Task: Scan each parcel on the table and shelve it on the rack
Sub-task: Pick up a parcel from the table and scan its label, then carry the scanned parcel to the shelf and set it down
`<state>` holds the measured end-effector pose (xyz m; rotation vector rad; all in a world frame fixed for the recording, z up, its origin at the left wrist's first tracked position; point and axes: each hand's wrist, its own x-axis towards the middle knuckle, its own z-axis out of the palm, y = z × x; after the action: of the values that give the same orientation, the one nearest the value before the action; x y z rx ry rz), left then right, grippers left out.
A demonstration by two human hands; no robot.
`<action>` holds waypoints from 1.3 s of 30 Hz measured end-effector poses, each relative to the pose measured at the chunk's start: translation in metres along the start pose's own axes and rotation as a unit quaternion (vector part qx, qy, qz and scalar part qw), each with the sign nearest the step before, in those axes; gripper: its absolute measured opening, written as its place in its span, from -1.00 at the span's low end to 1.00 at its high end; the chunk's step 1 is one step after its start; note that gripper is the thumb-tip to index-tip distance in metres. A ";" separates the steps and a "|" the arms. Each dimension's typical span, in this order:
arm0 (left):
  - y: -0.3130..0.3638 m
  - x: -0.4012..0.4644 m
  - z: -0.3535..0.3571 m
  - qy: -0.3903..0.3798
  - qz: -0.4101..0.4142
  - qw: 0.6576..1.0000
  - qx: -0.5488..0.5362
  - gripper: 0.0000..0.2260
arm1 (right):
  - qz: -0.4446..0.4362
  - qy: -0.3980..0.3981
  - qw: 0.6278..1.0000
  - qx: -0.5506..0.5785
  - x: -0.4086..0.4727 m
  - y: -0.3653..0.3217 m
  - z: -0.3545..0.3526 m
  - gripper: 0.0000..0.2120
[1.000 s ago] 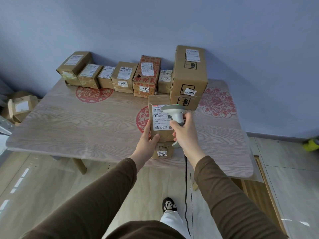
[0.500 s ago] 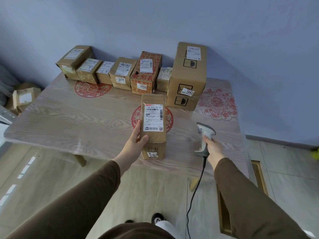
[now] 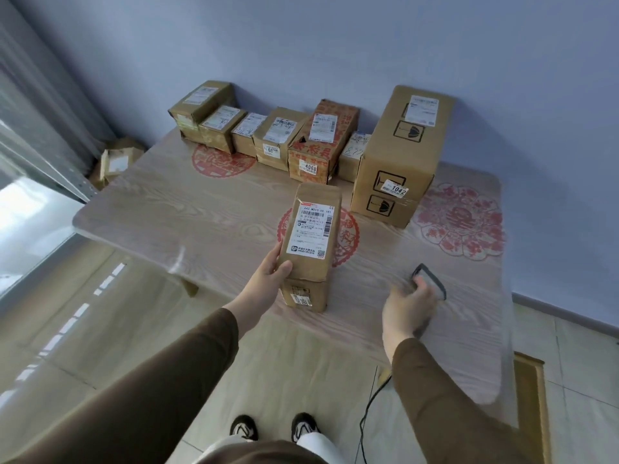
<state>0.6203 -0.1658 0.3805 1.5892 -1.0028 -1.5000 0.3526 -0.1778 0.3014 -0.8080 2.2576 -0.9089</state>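
Parcel point(image 3: 313, 234) stands tilted in left grip point(image 3: 268, 279); right grip point(image 3: 407, 308) curls round scanner point(image 3: 430, 284) beside it.

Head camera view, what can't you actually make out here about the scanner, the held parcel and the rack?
- Scanner: motion-blurred and mostly behind the right hand; whether the grip is closed is unclear.
- Held parcel in the left hand: small label print is too fine to read.
- Rack: only a metal frame shows at the left edge; shelves are cut off.
- Parcel behind the box marked 1042: partly hidden.
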 end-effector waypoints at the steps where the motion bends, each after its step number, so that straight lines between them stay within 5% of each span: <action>1: 0.001 -0.001 0.001 0.005 -0.005 1.000 -0.008 -0.56 | -0.046 -0.072 0.995 0.051 -0.021 -0.014 0.007 -0.58; 5: 0.006 -0.009 0.006 0.012 -0.026 0.999 -0.041 -0.65 | -0.010 -0.366 0.902 0.228 -0.090 -0.066 0.037 -0.48; 13: -0.004 -0.054 -0.062 0.089 -0.004 0.991 -0.095 -0.61 | -0.047 -0.431 0.872 0.227 -0.161 -0.106 0.073 -0.61; 18: -0.008 -0.122 -0.154 0.192 0.054 0.966 -0.162 -0.68 | -0.175 -0.468 0.847 0.182 -0.255 -0.143 0.123 -0.56; 25: -0.046 -0.271 -0.335 0.366 0.133 0.897 -0.208 -0.65 | -0.303 -0.575 0.743 0.159 -0.488 -0.186 0.196 -0.55; 33: -0.108 -0.483 -0.519 0.538 0.188 0.798 -0.197 -0.66 | -0.281 -0.733 0.594 0.176 -0.788 -0.178 0.232 -0.66; 39: -0.144 -0.587 -0.620 0.622 0.200 0.728 -0.206 -0.67 | -0.293 -0.779 0.534 0.148 -0.947 -0.171 0.255 -0.59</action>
<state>1.2358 0.4195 0.5467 1.4409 -0.1376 -0.1060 1.2026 0.2856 0.5345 -1.3764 0.1975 -0.3375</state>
